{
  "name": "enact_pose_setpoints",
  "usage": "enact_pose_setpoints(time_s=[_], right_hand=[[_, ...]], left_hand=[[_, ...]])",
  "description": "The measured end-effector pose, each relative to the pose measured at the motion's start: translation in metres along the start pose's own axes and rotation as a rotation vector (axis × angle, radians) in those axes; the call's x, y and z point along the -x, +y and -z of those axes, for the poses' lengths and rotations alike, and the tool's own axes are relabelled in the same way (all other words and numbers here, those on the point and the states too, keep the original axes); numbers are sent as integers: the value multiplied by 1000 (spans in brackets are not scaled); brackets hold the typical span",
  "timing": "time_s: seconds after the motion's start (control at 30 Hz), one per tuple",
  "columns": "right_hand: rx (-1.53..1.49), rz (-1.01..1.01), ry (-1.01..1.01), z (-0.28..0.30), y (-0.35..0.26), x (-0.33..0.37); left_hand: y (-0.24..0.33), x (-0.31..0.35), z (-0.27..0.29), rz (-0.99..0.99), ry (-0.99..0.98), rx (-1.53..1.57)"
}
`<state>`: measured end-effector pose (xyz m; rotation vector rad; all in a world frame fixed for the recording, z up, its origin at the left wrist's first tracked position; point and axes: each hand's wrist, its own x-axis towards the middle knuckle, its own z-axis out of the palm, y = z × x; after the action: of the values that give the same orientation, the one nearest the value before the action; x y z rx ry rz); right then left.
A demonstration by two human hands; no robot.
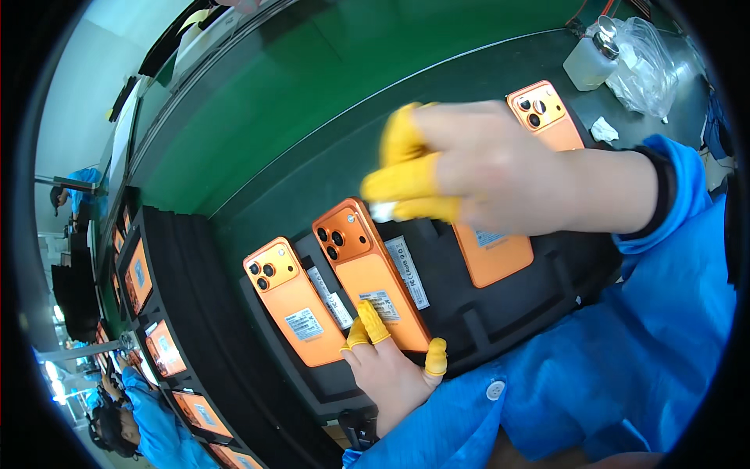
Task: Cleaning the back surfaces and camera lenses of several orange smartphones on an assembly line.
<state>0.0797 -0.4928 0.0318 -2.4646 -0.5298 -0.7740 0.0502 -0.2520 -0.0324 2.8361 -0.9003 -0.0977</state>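
Observation:
My left hand, in yellow finger cots, grips the lower end of an orange phone, which lies back up, tilted, with its cameras at the far end. Above and right of that end is my right hand, its yellow-cotted fingers pinched around a small white wipe; motion blurs it. Another orange phone lies to the left in the black tray. Behind my right hand and wrist, two more phones are partly hidden. White printed labels show in the tray beside the phones.
At the far right, a pump bottle stands beside a clear plastic bag, with a crumpled white tissue nearer. Black trays of orange phones are stacked at the left. Beyond them is a person in blue.

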Motion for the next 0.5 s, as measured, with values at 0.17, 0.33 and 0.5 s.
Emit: enact_pose_setpoints(time_s=[0.17, 0.33, 0.5], right_hand=[[169, 6, -103, -39, 13, -7], [56, 36, -247, -42, -8, 10], [9, 69, -239, -45, -8, 10]], left_hand=[[2, -2, -3, -18, -8, 40], [1, -1, 1, -47, 23, -9], [2, 0, 1, -48, 22, -42]])
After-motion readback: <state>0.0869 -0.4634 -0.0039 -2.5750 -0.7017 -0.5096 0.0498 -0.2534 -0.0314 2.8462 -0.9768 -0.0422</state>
